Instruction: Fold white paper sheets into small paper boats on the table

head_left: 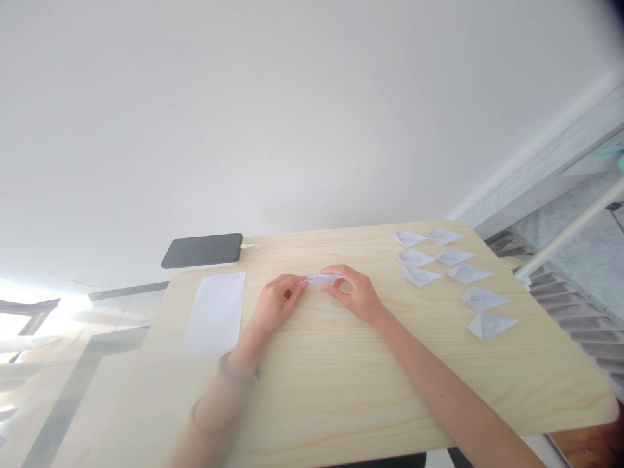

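Note:
Between my two hands, above the middle of the wooden table [331,383], is a narrow folded piece of white paper [322,279], seen nearly edge-on. My left hand [279,299] pinches its left end between thumb and fingers. At the other end, my right hand [355,292] has its fingers on the upper edge and its thumb below, curled around the paper. The finer folds are too small to make out. To the left of my left hand lies a stack of plain white paper [217,309], flat on the tabletop.
Several folded white paper shapes [468,273] with pointed ends lie in loose rows on the right side. A dark phone [203,250] with a white cable [253,247] plugged in rests at the back left. Behind the table rises a white wall [292,117].

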`<state>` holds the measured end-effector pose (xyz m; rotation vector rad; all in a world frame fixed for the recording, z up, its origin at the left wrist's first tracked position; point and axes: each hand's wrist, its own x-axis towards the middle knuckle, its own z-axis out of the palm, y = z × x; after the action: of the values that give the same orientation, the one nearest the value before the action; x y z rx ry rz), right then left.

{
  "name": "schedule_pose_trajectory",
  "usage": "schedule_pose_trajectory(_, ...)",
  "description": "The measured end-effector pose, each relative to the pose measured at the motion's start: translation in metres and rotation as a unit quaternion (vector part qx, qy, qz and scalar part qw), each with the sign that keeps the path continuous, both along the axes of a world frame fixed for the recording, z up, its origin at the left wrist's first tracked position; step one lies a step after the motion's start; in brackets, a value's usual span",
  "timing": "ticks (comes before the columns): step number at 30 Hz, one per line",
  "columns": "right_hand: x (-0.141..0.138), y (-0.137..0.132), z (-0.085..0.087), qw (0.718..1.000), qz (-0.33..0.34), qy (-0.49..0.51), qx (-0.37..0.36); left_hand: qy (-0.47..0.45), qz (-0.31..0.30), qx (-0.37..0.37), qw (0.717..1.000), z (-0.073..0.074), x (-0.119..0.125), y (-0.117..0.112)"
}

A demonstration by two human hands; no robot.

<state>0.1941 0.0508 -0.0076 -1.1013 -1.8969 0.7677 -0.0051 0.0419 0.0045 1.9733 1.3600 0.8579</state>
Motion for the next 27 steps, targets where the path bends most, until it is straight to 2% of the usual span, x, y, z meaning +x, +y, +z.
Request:
schedule_pose_trajectory(4, 0.0035, -0.0014, -0.0011, 0.998, 0.002, -0.01, 0.066, 0.022, -0.02, 0.034, 0.999, -0.0014, -0.0002, -0.0006)
schedule_pose_trajectory(10, 0.0056, -0.0015, 0.0009, 0.995, 0.03, -0.07, 0.071, 0.034, -0.007, 0.039, 0.999, -0.0028, -0.0024, -0.0017)
schedule_pose_trajectory(22, 0.0048, -0.003, -0.0013, 0.988, -0.035, -0.099, 0.112, 0.045, -0.081, 0.097, 0.991, -0.0087, -0.0058, 0.0008)
schedule_pose_trajectory(27, 0.0026, -0.0042, -0.0014, 0.987, -0.063, -0.106, 0.103, 0.062, -0.112, 0.092, 0.987, -0.0039, -0.0043, -0.0017)
